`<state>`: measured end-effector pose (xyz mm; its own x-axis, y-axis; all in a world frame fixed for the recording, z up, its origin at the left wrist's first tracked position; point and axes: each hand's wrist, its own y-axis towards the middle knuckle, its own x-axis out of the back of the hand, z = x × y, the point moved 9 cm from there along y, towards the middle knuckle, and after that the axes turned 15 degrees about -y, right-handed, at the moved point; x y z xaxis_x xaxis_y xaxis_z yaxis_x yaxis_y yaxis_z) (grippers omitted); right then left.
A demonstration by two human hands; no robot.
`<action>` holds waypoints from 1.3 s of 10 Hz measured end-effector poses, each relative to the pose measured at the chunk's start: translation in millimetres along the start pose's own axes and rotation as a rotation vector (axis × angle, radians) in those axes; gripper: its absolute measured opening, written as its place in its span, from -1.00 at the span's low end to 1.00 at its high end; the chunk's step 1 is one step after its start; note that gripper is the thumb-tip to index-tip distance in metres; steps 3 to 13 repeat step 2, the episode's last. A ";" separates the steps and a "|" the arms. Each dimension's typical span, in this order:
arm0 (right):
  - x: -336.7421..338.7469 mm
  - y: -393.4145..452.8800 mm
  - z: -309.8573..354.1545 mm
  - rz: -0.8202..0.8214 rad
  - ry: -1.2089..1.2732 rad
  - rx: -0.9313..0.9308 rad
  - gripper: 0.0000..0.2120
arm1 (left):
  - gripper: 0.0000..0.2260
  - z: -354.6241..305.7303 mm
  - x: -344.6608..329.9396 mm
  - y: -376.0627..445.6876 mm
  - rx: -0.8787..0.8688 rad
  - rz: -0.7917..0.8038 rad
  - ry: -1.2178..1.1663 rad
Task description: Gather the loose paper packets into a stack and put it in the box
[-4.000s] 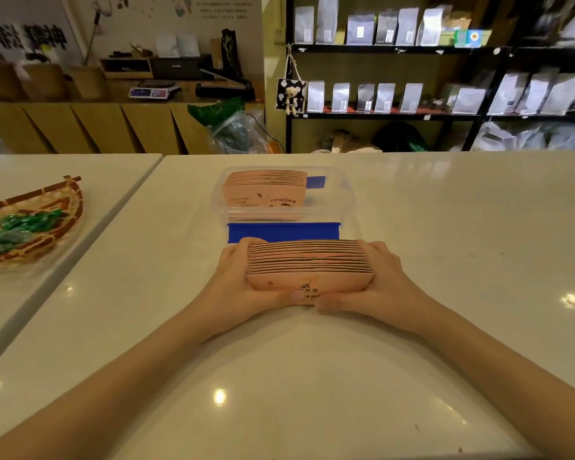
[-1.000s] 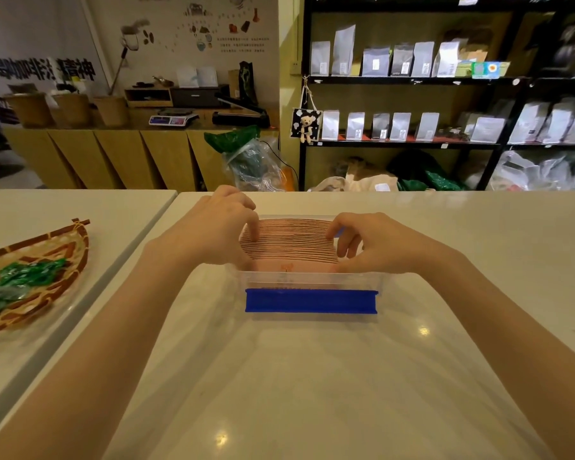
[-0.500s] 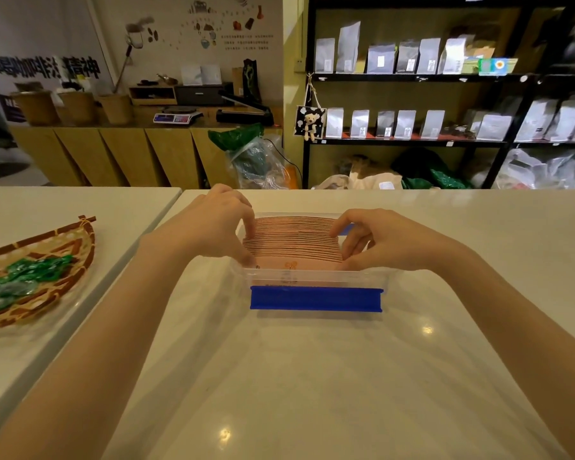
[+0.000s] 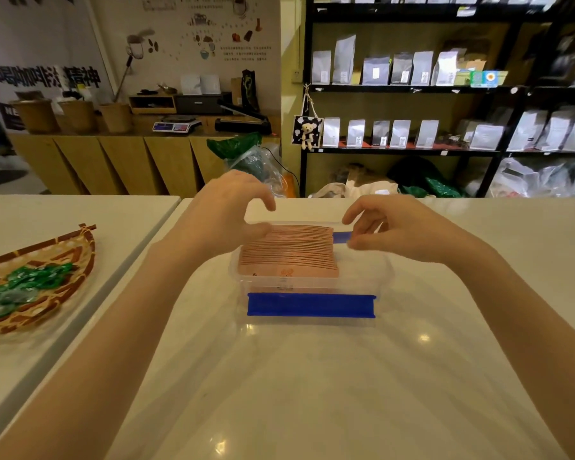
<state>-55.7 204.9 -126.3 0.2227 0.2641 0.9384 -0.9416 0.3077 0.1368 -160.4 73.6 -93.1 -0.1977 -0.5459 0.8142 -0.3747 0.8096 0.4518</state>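
A row of pink paper packets [image 4: 287, 252] stands on edge inside the clear plastic box [image 4: 384, 277], which has a blue clasp [image 4: 311, 304] on its near side. My left hand [image 4: 226, 210] hovers over the row's left end, fingers curled and apart, thumb close to the packets. To the right of the row my right hand [image 4: 389, 227] is lifted just above the box, fingers loosely bent, holding nothing.
The box rests on a white counter [image 4: 312, 376]. A woven basket [image 4: 47, 277] with green-wrapped sweets sits on the neighbouring table at the left. Shelves of white pouches [image 4: 395, 127] and a wooden counter stand behind.
A second ago both hands were pressing the packets down into the box. They have now let go and lifted up and outward, leaving the packets in the box.
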 end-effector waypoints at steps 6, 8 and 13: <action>107.0 -76.5 39.0 -0.544 0.034 0.159 -0.89 | -0.68 -24.8 28.0 -16.6 -0.014 -0.254 -0.302; 107.0 -76.5 39.0 -0.544 0.034 0.159 -0.89 | -0.68 -24.8 28.0 -16.6 -0.014 -0.254 -0.302; 107.0 -76.5 39.0 -0.544 0.034 0.159 -0.89 | -0.68 -24.8 28.0 -16.6 -0.014 -0.254 -0.302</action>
